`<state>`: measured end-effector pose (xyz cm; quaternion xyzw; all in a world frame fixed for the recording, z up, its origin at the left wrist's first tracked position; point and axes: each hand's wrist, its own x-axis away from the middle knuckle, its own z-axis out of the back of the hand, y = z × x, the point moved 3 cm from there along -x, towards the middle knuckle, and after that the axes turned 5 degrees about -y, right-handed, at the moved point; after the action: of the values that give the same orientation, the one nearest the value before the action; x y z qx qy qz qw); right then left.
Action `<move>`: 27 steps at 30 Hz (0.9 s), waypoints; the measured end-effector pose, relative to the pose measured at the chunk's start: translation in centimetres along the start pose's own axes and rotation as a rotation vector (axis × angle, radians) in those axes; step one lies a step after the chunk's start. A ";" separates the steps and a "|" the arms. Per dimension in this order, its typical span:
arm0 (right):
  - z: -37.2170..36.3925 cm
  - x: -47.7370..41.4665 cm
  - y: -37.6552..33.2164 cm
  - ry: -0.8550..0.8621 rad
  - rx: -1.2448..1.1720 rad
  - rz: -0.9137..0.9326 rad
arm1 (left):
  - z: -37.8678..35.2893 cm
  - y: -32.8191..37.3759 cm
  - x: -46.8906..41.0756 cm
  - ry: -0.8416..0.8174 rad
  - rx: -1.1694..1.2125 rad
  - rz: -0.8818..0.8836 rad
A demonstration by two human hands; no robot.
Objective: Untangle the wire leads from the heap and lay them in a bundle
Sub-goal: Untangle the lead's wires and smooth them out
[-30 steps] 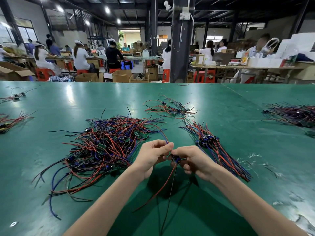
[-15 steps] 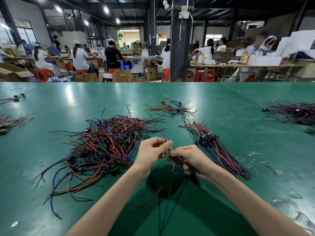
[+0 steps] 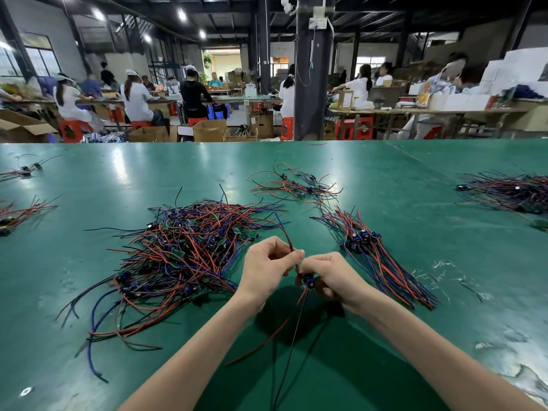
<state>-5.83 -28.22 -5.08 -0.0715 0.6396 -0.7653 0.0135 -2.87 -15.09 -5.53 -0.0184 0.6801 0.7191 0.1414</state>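
A tangled heap [image 3: 181, 256] of red, blue and black wire leads with small green boards lies on the green table [image 3: 415, 179], left of my hands. A straightened bundle [image 3: 373, 253] lies to the right, its leads fanning toward me. My left hand [image 3: 267, 266] pinches the upper red and blue wires of one lead [image 3: 308, 281]. My right hand [image 3: 329, 277] grips that lead's small blue component. Its red and black wires hang down toward me above the table.
A small loose cluster of leads [image 3: 296, 185] lies behind the bundle. Another dark heap [image 3: 510, 194] sits at the far right, and smaller wire groups [image 3: 17, 215] at the left edge. Scuffed patches mark the table at the lower right. People work at benches beyond the far edge.
The hanging red wire has swung up and left as my hands pulled the lead free. My left hand's pinch has shifted up along the upper wires, which now stick out above the fingers.
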 end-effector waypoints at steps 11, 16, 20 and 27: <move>-0.4 0.1 0.1 -0.039 0.042 0.005 | 1.1 -0.6 -0.8 0.064 -0.188 0.005; -0.2 0.2 0.0 -0.059 0.049 0.000 | 2.2 -1.0 -1.5 0.160 -0.186 0.013; -0.7 0.0 0.3 -0.064 0.087 0.017 | 2.9 -1.1 -1.8 0.166 -0.327 -0.035; -0.5 -0.4 0.8 -0.054 0.078 0.056 | 3.8 -0.4 -2.1 0.221 -0.342 -0.087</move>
<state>-5.55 -27.80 -5.98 -0.0737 0.6103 -0.7868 0.0552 -0.15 -11.74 -5.18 -0.1502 0.5582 0.8108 0.0916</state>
